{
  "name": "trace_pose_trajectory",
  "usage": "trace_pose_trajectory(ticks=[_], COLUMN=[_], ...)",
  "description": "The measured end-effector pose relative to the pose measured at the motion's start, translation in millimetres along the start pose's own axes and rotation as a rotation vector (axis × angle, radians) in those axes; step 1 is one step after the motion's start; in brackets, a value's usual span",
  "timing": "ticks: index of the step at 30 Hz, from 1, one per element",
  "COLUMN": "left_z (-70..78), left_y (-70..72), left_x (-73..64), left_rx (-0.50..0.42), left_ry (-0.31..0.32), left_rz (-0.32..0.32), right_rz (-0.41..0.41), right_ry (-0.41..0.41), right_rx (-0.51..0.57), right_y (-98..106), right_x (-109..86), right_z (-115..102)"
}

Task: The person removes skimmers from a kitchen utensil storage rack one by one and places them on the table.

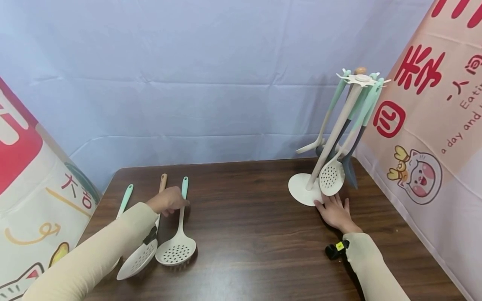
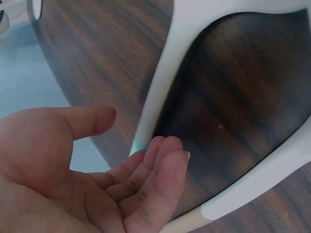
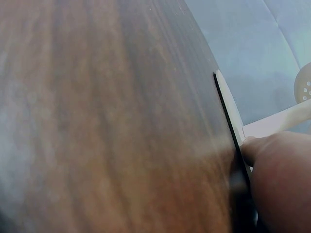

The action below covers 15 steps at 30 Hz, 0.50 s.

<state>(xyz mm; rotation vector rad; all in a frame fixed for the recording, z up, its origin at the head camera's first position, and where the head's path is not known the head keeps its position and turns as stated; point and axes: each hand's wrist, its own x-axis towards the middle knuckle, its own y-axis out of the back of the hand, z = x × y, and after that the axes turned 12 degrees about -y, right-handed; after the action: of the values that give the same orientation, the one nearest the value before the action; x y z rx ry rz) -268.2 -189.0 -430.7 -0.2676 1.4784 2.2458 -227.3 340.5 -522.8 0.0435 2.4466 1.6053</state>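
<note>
My left hand (image 1: 169, 200) is over the mint-and-white handle of a skimmer (image 1: 175, 252) lying on the table. In the left wrist view, thumb and loosely bent fingers (image 2: 163, 184) stand apart, the fingertips overlapping the handle (image 2: 158, 104). Left of it lies a second perforated utensil (image 1: 138, 261) with a wood-coloured handle end, partly behind the sleeve. My right hand (image 1: 335, 212) rests with straight fingers at the round white base (image 1: 300, 189) of a utensil stand; its thumb (image 3: 251, 148) touches the base edge in the right wrist view.
Several mint-handled utensils hang from the stand's top ring (image 1: 362, 79), including a white slotted spoon (image 1: 331, 177) and a dark grey turner (image 1: 349, 171). Another mint handle (image 1: 127, 196) lies at the left, its lower part hidden by the arm. A curtain (image 1: 211, 104) backs the brown table (image 1: 256, 234).
</note>
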Motion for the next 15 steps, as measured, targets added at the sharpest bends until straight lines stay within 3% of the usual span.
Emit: trace_pose_trajectory(ticks=[4, 15], left_z=[5.6, 20.9], left_y=[7.5, 22.1], left_x=[-2.5, -10.7], left_rx=[0.010, -0.042], left_ry=[-0.040, -0.286], left_rz=[-0.003, 0.034], right_rz=[-0.001, 0.004], right_ry=[0.000, -0.003], right_rx=[0.003, 0.011], right_y=[-0.1, -1.1], right_x=[-0.1, -0.9], right_z=[-0.1, -0.9])
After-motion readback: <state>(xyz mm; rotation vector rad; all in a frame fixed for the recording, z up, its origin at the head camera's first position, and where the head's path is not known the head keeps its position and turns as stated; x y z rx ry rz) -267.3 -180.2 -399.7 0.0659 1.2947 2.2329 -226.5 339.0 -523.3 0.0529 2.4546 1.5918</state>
